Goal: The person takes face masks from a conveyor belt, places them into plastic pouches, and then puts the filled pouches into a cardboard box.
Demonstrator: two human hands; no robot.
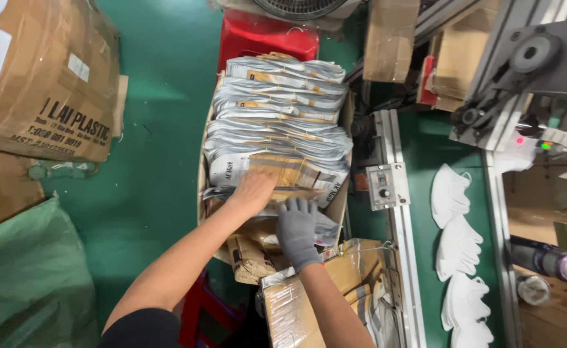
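I see left hand flat, grip loose, pressing packet stack at 12 o'clock; gloved right hand fingers spread, holding nothing, resting on packets.

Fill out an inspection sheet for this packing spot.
Surface: green floor; green conveyor belt.
Job's things: flat grey-and-tan packets stacked in an open carton.
Clutter: white masks on the belt; brown cartons; green sack; red stool.
Grips: bare left hand and grey-gloved right hand both press on the packets.
Cables: nothing seen.
Surroundings: control box; machine frame.
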